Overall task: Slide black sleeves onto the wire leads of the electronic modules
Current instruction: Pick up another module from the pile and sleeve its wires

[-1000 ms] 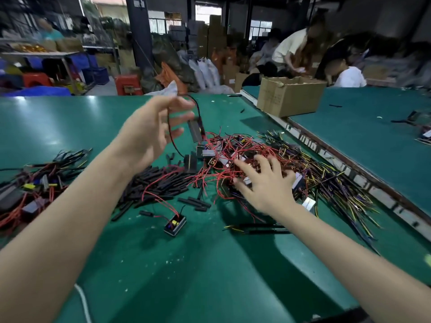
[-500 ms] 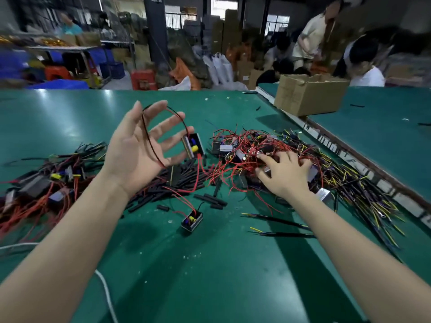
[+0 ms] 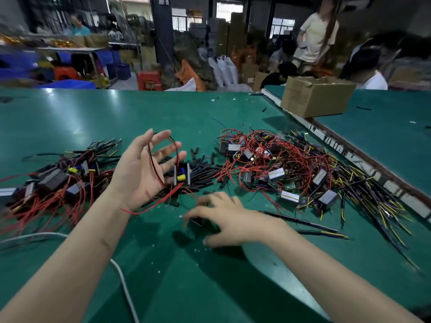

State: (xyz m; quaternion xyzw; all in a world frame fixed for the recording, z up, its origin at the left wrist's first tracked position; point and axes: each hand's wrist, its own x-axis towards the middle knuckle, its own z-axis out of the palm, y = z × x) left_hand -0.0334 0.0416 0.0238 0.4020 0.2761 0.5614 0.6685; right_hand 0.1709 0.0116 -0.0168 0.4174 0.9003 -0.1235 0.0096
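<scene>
— Left hand (image 3: 140,173)?
— Palm up, fingers spread, black-and-red wire leads (image 3: 163,159) looped over them; the small black electronic module (image 3: 182,174) dangles above the loose black sleeves (image 3: 203,170).
— Right hand (image 3: 224,217)?
— Blurred, fingers curled down on the green bench (image 3: 210,287); grip unclear.

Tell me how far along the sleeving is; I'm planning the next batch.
Seemingly done: a pile of modules on the left. In hand: a module hangs by its leads from the left hand; the right hand reaches down. Left: a large tangled heap and loose black sleeves.

dim, glare-streaked, blurred wide-angle edges
</scene>
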